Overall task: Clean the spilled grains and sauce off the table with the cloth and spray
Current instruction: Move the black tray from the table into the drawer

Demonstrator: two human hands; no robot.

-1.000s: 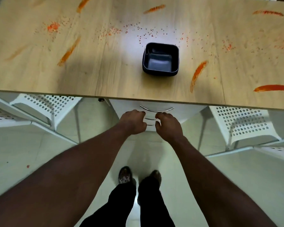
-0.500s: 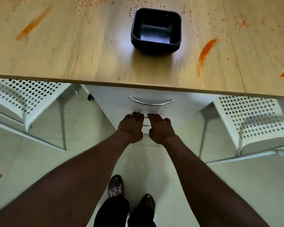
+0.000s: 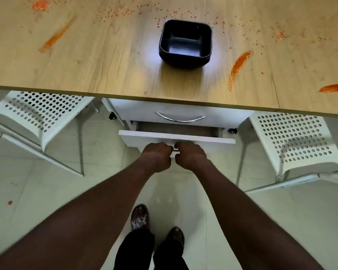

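1. The long pale wooden table [image 3: 105,55] carries the whole mess: orange sauce streaks [image 3: 238,69] and scattered red grains [image 3: 115,12], none wiped. I see no cloth or spray. Its front edge overhangs the drawers, so whatever I lift out must clear it.
2. The white perforated chairs [image 3: 43,114] [image 3: 293,145] flank me; I judge the only free room is straight back, past my feet.
3. The white wheeled cabinet [image 3: 232,115] could roll toward me if I yank.
4. Its lower white drawer [image 3: 176,140] stands open a crack, contents too dim to tell. Pulled hard, it may hit my shins.
5. The black square bowl [image 3: 185,43] sits above, near the table edge; a jolt might shift it.
6. My left hand [image 3: 156,156] and right hand [image 3: 191,155] are clenched side by side round the thin metal handle [image 3: 174,150]; so crowded, one could slip off.
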